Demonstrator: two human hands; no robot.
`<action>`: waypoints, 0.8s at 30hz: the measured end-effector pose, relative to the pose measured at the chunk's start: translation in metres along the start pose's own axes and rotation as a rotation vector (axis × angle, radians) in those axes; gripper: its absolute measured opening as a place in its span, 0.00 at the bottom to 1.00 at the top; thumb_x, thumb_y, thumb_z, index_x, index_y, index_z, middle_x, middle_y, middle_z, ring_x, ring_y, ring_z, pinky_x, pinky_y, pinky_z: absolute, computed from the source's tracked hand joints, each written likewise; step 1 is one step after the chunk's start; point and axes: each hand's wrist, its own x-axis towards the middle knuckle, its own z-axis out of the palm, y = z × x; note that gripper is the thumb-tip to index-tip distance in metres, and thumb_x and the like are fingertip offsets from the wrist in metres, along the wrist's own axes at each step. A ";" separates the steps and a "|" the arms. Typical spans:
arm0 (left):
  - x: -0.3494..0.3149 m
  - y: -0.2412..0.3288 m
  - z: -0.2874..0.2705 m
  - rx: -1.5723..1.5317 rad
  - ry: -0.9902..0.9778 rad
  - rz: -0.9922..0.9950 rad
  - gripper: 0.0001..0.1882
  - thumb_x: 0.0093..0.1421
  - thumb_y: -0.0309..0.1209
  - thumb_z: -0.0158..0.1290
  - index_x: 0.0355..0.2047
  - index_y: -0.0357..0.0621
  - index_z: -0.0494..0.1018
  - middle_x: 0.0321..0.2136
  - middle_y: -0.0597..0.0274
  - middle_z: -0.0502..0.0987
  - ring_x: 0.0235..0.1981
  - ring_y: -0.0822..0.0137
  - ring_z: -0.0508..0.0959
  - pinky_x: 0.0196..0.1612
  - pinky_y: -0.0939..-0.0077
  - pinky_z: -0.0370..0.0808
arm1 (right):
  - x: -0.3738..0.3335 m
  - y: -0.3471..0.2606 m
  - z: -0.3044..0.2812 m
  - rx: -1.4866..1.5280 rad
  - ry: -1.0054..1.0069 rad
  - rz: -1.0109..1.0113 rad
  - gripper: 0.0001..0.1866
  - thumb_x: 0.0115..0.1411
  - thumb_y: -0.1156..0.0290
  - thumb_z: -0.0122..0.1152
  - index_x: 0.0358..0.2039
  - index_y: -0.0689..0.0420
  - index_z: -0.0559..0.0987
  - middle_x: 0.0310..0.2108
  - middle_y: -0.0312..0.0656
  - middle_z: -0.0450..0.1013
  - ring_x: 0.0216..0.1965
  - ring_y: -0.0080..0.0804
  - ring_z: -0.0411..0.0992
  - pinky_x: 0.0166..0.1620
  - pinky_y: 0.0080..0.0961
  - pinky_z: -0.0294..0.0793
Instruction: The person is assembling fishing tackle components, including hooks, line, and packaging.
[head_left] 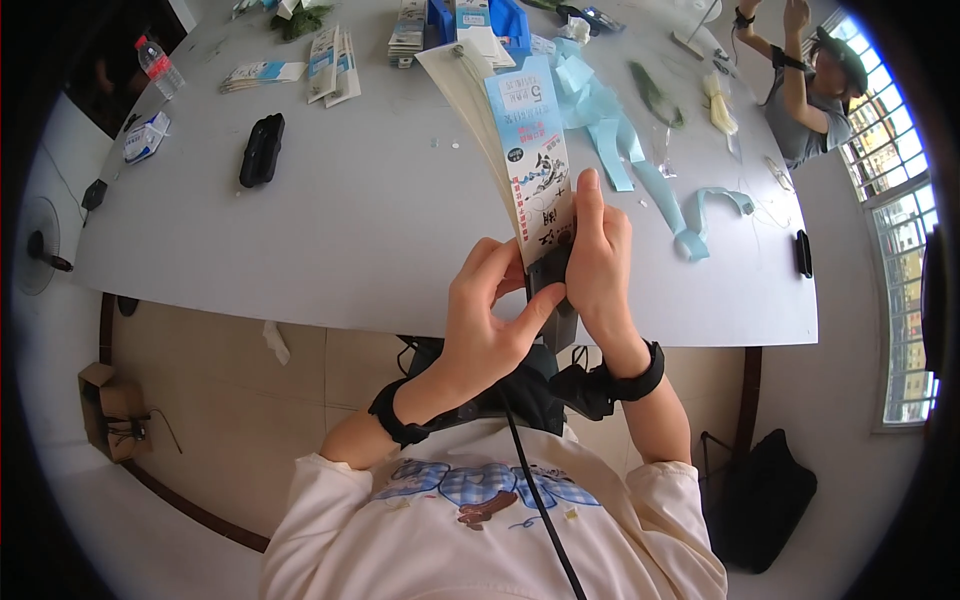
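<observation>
A fanned stack of long printed cards, pale blue and white with red and black print, stands up from between my hands above the table's near edge. A dark grey boxy object sits at the cards' lower end; its kind is unclear. My left hand is closed around the lower left side, thumb across the dark object, some fingers hidden behind the cards. Along the right edge, my right hand grips the cards and dark object with its thumb pointing up. Both wrists wear black bands.
On the table lie a black case, more card packs, a blue bin, light blue ribbon and a bottle. Another person is at the far right. A fan is on the left.
</observation>
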 end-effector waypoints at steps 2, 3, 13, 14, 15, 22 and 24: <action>0.001 0.001 -0.001 0.056 0.015 0.049 0.11 0.52 0.22 0.55 0.34 0.29 0.67 0.29 0.60 0.64 0.33 0.70 0.71 0.38 0.77 0.73 | 0.001 -0.001 0.003 -0.018 -0.001 -0.031 0.31 0.64 0.55 0.35 0.12 0.66 0.58 0.08 0.41 0.50 0.15 0.26 0.46 0.18 0.32 0.49; -0.001 0.001 0.001 0.100 0.025 0.087 0.11 0.52 0.21 0.54 0.33 0.28 0.66 0.29 0.59 0.63 0.31 0.69 0.71 0.37 0.77 0.73 | 0.000 -0.001 0.002 -0.048 0.002 -0.049 0.31 0.65 0.55 0.35 0.11 0.66 0.58 0.08 0.41 0.50 0.14 0.26 0.46 0.18 0.32 0.49; -0.001 0.001 0.010 0.149 0.142 0.080 0.09 0.55 0.23 0.50 0.34 0.30 0.66 0.31 0.60 0.63 0.32 0.71 0.69 0.32 0.82 0.74 | 0.012 0.000 0.006 -0.033 -0.064 -0.022 0.24 0.64 0.63 0.39 0.16 0.69 0.66 0.07 0.46 0.55 0.10 0.31 0.52 0.15 0.33 0.52; -0.006 -0.001 0.012 0.146 0.138 0.030 0.09 0.55 0.24 0.50 0.35 0.31 0.66 0.31 0.61 0.63 0.32 0.71 0.69 0.30 0.83 0.74 | 0.011 0.007 0.005 -0.164 -0.114 -0.173 0.16 0.60 0.69 0.42 0.24 0.71 0.68 0.09 0.49 0.59 0.10 0.36 0.56 0.15 0.33 0.55; -0.002 -0.002 0.013 0.140 0.128 -0.008 0.10 0.56 0.24 0.50 0.36 0.32 0.66 0.31 0.61 0.63 0.32 0.72 0.69 0.29 0.83 0.74 | 0.016 0.013 0.002 -0.299 -0.150 -0.331 0.11 0.57 0.75 0.45 0.32 0.72 0.70 0.11 0.51 0.62 0.10 0.41 0.61 0.16 0.33 0.58; 0.019 -0.010 -0.017 -0.207 0.155 -0.281 0.14 0.59 0.31 0.48 0.44 0.37 0.67 0.37 0.64 0.71 0.36 0.77 0.70 0.38 0.83 0.66 | 0.027 0.026 0.014 -0.665 -0.264 -0.878 0.24 0.46 0.80 0.51 0.45 0.75 0.64 0.15 0.50 0.66 0.15 0.46 0.67 0.18 0.36 0.65; 0.026 -0.010 -0.026 -0.296 0.294 -0.371 0.11 0.61 0.29 0.46 0.42 0.37 0.68 0.33 0.68 0.72 0.36 0.80 0.68 0.36 0.83 0.65 | 0.026 0.027 0.020 -0.655 -0.343 -0.895 0.24 0.46 0.80 0.51 0.46 0.74 0.65 0.16 0.49 0.66 0.16 0.46 0.67 0.19 0.36 0.65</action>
